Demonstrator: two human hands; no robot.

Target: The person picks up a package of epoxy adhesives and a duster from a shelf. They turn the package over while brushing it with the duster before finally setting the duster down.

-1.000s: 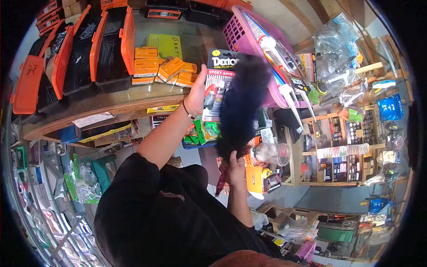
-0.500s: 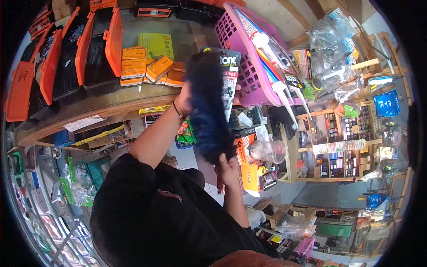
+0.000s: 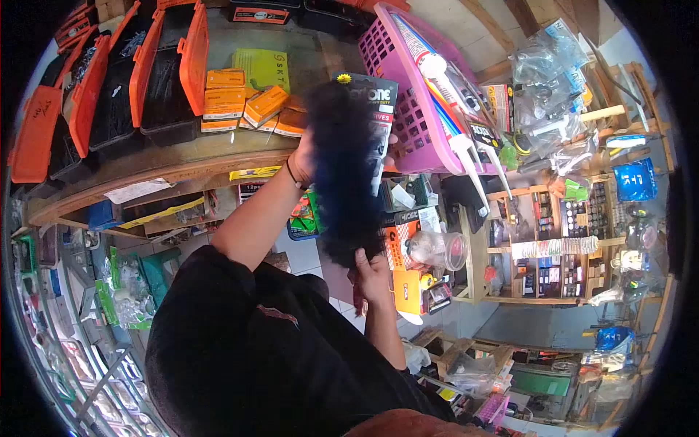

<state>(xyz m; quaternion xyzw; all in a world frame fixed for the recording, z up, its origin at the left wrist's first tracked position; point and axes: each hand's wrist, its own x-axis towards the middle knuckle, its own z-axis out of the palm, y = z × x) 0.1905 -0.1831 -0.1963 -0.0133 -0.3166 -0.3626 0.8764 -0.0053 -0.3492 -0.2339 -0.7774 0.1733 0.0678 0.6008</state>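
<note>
A fluffy dark blue-black duster (image 3: 346, 182) crosses the middle of the head view, its edges blurred. My right hand (image 3: 374, 278) is closed around its handle at the lower end. Behind the duster is a printed blister pack (image 3: 380, 124) with "HEAVY DUTY" lettering, largely covered by the fibres. My left hand (image 3: 302, 159), with a band at the wrist, grips this pack from behind; its fingertips show at the pack's right edge. The duster's upper part lies over the front of the pack.
Orange-fronted bins (image 3: 193, 69) of fasteners, small orange boxes (image 3: 224, 102) and a yellow-green packet (image 3: 262, 69) occupy the wooden counter (image 3: 175, 149). A pink basket (image 3: 404, 109) of sealant tubes stands close right of the pack. Below sits a clear plastic jar (image 3: 444, 250); stocked shelves (image 3: 561, 240) line the right.
The surroundings have shifted slightly right in view. The duster has moved slightly against the pack, while both hands keep their holds.
</note>
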